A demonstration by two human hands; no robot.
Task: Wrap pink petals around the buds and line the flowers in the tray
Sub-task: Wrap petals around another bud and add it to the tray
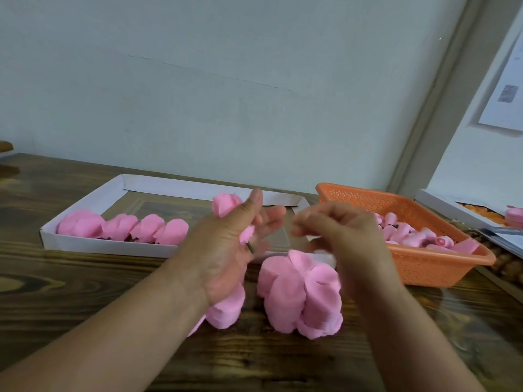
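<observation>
Far left, a white cardboard tray (85, 199) on the wooden table (85, 278). Finished pink flowers (124, 229) lie in a row along its near wall, left end filled, right part bare.

Centre: the left hand (223, 250) grips a wrapped flower (226, 205), head poking up past the thumb, a dark stem end showing below the fingers. Fingers are curled round it; how many petals are on cannot be told.

Just near of the hands, loose stacks of pink petals (300, 295) sit on the table, one partly under the left wrist.

The right hand (339, 236) hovers beside the left, fingers loosely curled toward each other. It is motion-blurred; whether it pinches a petal cannot be told.

Right: an orange basket (424, 264) holds pink buds (407, 236), partly hidden behind the right hand. Far right, another box is cut off by the edge.

Judgement: petals look thin, soft and very light, likely to crease or spring open. Best pinched at the base near the stem, not squeezed at the head.
</observation>
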